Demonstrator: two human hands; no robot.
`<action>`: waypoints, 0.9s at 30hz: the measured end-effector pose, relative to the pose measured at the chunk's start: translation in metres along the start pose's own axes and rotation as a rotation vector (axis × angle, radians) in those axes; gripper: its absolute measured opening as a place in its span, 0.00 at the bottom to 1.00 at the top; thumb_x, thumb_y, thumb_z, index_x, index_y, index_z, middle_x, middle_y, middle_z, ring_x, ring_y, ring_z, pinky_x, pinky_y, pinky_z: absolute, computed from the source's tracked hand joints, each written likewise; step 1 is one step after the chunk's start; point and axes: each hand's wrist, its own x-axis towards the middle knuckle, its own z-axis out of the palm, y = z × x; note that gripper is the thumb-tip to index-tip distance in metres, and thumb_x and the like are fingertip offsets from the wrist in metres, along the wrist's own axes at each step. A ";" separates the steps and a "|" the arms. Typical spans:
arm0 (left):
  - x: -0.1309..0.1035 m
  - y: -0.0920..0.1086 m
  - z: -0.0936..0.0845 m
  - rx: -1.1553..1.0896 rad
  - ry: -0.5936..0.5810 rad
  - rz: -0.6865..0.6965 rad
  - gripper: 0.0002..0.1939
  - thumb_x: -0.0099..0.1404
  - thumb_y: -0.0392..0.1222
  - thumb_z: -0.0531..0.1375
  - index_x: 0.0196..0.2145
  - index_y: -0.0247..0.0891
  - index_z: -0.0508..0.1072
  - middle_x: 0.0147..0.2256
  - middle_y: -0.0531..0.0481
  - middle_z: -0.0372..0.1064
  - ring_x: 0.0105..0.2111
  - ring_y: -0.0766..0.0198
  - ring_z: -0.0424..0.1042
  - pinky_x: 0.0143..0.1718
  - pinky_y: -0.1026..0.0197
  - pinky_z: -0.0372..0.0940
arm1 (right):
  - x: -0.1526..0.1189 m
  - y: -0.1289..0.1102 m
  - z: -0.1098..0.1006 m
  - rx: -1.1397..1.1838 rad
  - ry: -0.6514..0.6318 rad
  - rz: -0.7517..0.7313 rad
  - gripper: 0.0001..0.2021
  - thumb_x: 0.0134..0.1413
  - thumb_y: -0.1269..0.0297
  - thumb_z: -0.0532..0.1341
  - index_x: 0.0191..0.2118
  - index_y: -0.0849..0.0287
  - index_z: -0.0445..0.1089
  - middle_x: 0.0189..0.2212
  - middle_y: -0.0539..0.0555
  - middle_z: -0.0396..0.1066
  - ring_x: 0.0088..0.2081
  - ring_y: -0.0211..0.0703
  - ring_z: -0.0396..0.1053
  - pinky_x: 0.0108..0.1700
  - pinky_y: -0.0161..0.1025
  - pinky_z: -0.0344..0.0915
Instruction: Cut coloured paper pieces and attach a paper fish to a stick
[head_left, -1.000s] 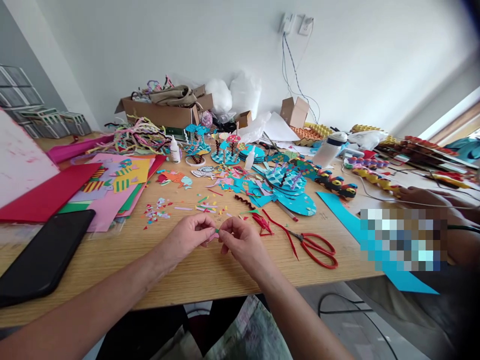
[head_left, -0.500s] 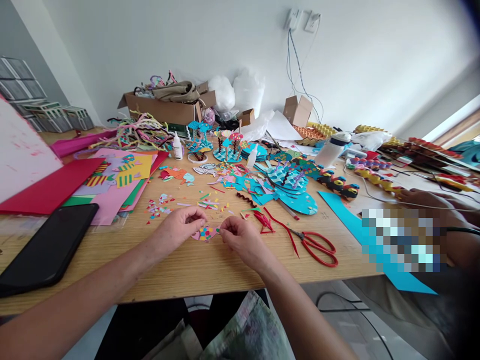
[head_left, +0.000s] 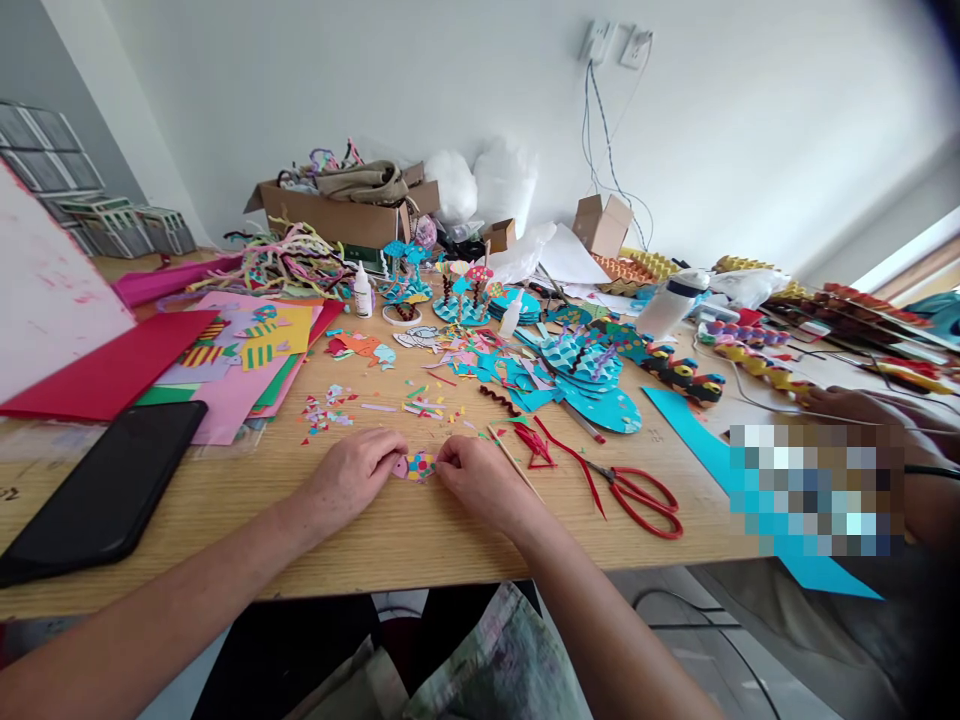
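A small paper fish point(head_left: 417, 466) with multicoloured dots and a pink head lies at the table's front middle. My left hand point(head_left: 361, 466) pinches its head end with closed fingertips. At the tail end, the thumb and fingers of my right hand point(head_left: 480, 482) are closed on the paper. A thin wooden stick point(head_left: 511, 458) runs beside my right hand. Tiny coloured paper scraps point(head_left: 330, 408) are scattered just beyond both hands. Red-handled scissors point(head_left: 646, 502) lie to the right, near a red strip point(head_left: 577, 458) and a crimson folded piece point(head_left: 535, 446).
A black phone point(head_left: 105, 490) and stacked coloured paper point(head_left: 225, 400) lie left. Glue bottles point(head_left: 362, 292), blue paper pieces point(head_left: 592, 385) and a cardboard box point(head_left: 337, 215) stand farther back. Another person's hand point(head_left: 847, 410) rests at right beyond a blue strip point(head_left: 690, 440).
My fingers have come down onto the two ends of the paper fish. The wooden stick shows more fully beside my right hand. The view has shifted slightly.
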 end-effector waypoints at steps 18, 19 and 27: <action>-0.003 -0.004 0.004 0.075 0.001 0.069 0.09 0.58 0.31 0.50 0.27 0.38 0.67 0.27 0.52 0.66 0.31 0.64 0.65 0.34 0.64 0.57 | 0.004 -0.002 0.002 -0.097 -0.045 0.040 0.11 0.46 0.71 0.52 0.28 0.59 0.72 0.26 0.53 0.72 0.27 0.37 0.65 0.25 0.31 0.51; -0.003 -0.004 0.004 0.079 0.001 0.068 0.09 0.59 0.31 0.49 0.27 0.38 0.67 0.27 0.52 0.66 0.31 0.64 0.65 0.34 0.64 0.57 | 0.004 -0.002 0.003 -0.102 -0.041 0.043 0.11 0.46 0.71 0.52 0.28 0.60 0.72 0.26 0.53 0.72 0.27 0.37 0.65 0.25 0.31 0.51; -0.002 -0.002 0.002 0.116 -0.008 0.079 0.09 0.59 0.30 0.49 0.28 0.37 0.67 0.28 0.51 0.67 0.32 0.64 0.65 0.35 0.63 0.58 | 0.001 -0.004 0.003 -0.106 0.020 0.045 0.09 0.44 0.72 0.53 0.27 0.59 0.71 0.24 0.53 0.72 0.25 0.37 0.64 0.24 0.32 0.50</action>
